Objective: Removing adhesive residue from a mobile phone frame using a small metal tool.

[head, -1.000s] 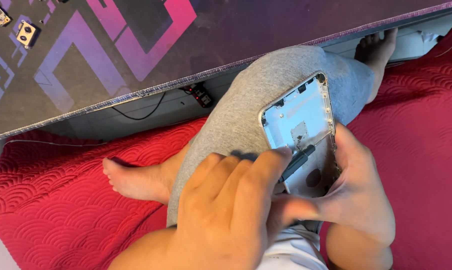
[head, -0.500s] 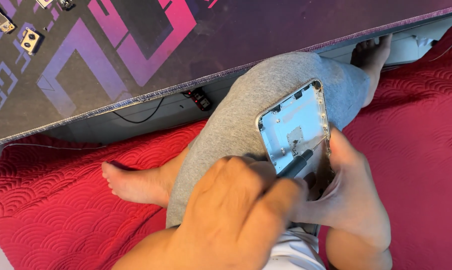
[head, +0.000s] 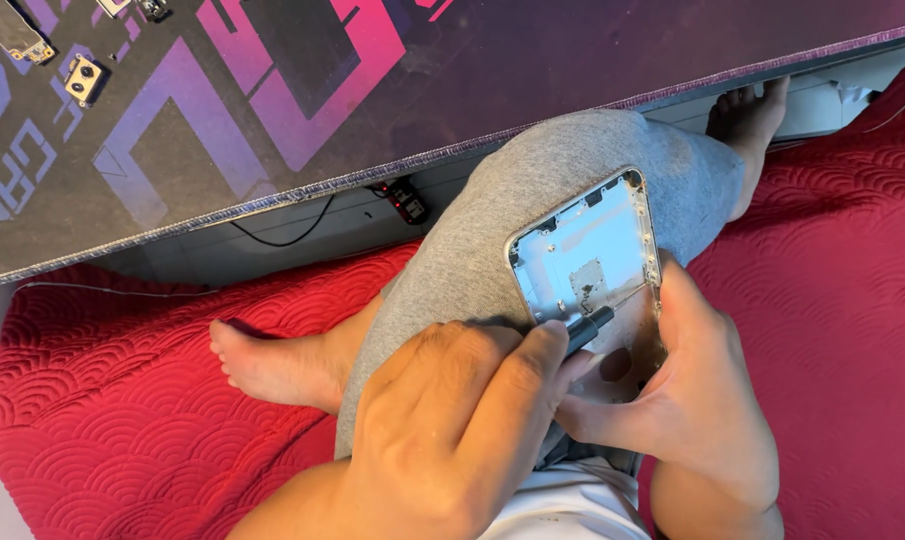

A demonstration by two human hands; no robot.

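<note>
Head cam showed the gutted phone shell point(head: 592, 262) propped on our grey-clad knee point(head: 562, 160); our right hand point(head: 692, 410) cupped its lower edge, fingers curled around it, while our left hand point(head: 452, 430) pinched a dark tool point(head: 584, 330) against the shell's inside.

No packages, signs or lit screens are showing in the head view. The nearest thing to a label is the printed lettering on the desk mat point(head: 272, 120), which is lying across the top of the frame: pale blue block letters are running along its left edge, and wide pink and lilac angular bands are crossing its dark surface. The phone housing point(head: 587, 265) is facing up with its screen missing, showing only a pale blue-grey inner shell with a small square grey patch sitting near its middle.
</note>
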